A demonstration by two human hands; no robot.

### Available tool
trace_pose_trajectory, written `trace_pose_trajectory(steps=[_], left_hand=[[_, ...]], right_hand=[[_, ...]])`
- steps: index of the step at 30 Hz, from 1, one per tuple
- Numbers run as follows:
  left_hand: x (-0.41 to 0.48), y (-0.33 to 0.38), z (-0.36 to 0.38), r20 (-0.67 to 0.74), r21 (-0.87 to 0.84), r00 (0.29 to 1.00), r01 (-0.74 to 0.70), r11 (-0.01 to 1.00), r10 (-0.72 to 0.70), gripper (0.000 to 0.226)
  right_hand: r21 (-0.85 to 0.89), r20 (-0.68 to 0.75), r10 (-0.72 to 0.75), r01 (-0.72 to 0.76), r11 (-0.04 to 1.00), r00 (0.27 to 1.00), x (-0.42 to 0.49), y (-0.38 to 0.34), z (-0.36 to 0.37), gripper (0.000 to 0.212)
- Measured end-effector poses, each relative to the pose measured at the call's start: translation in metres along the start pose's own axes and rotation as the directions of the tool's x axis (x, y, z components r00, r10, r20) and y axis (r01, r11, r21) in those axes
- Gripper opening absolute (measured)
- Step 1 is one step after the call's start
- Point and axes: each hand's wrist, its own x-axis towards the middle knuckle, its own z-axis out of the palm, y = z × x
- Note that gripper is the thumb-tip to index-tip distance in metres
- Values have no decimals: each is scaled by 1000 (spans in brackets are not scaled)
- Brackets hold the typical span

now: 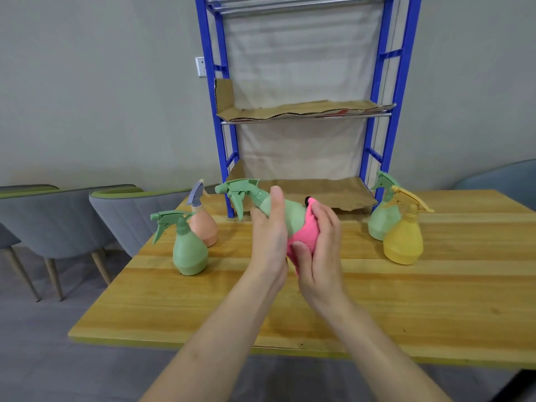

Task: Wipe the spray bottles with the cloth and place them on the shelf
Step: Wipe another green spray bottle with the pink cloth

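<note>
My left hand (268,236) grips a green spray bottle (290,214) tilted above the wooden table (290,300), its nozzle pointing left. My right hand (319,242) holds a pink cloth (303,237) pressed against the bottle's lower body. On the table's left stand another green bottle (188,250) and a peach bottle (203,224) with a grey nozzle. At the right stand a third green bottle (381,219) and a yellow bottle (404,242). The blue shelf (301,111) stands at the table's far edge, its two visible levels lined with cardboard and holding no bottles.
Grey chairs (52,216) with green trim stand left of the table along the wall. A blue chair back (504,181) shows at the far right. A wall socket (200,66) is mounted left of the shelf.
</note>
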Motion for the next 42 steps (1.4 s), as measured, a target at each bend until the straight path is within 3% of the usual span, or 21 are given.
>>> trace_pose_trajectory(steps=[2,4,6,9,12,15,17,19,21,23,24,25,29,32,34,35,36,38,40,42], left_hand=[[0,-1,-1,-1,25,998,-68,997,68,72],[3,-3,-5,18,25,994,-108,994,108,43],[5,-4,-9,40,-12,993,-114,993,115,29],[5,-6,-11,85,10,992,-97,995,96,40],[3,-12,-13,77,79,996,-45,996,39,44],[2,-8,-14,83,-74,985,158,985,-152,51],[4,-7,-14,130,-134,966,241,961,-224,70],[5,-7,-14,99,-98,984,155,983,-146,63],[4,-8,-14,85,-40,996,34,999,-31,41],[2,-8,-15,124,-50,991,-36,998,42,33],[2,-8,-16,135,-50,989,-58,997,65,32],[2,-8,-17,153,-32,984,-83,996,87,34],[7,-13,-22,230,97,969,-111,989,86,39],[9,-12,-26,208,18,978,14,1000,-17,44],[7,-5,-26,208,-94,972,128,987,-107,46],[7,-3,-25,214,-127,969,151,980,-121,47],[7,-4,-23,205,-137,973,132,982,-102,45],[2,-7,-19,171,-94,985,23,995,-7,35],[-5,-16,-16,175,-73,980,-87,994,98,31],[-8,-24,-17,176,-72,969,-161,984,172,31]], right_hand=[[134,9,187,-187,973,982,1,-8,-1,62],[344,120,449,-461,818,886,2,-14,-1,55],[436,176,537,-555,709,825,6,-15,-3,54],[344,122,460,-472,812,880,5,-15,1,55],[57,-6,186,-185,981,983,1,-2,1,55],[-202,36,-122,127,971,992,1,9,-3,59],[-238,72,-174,186,953,982,-2,8,1,57],[-127,35,-63,67,990,997,-6,1,5,52],[140,21,250,-250,958,968,-4,-13,4,43],[488,139,573,-559,670,808,3,-23,2,38],[557,172,638,-609,565,750,7,-22,1,38],[548,176,653,-624,556,737,9,-22,-1,39],[376,117,477,-483,790,871,3,-20,-4,55],[69,37,157,-159,985,987,5,-7,-11,65],[-107,72,-22,29,994,997,7,-2,-11,66],[-132,90,-46,57,990,995,6,0,-8,66],[-99,86,-21,29,995,996,4,0,-5,65],[114,66,226,-232,966,972,3,-9,-1,63],[355,131,502,-513,781,855,5,-16,2,58],[447,164,613,-612,652,773,10,-17,3,56]])
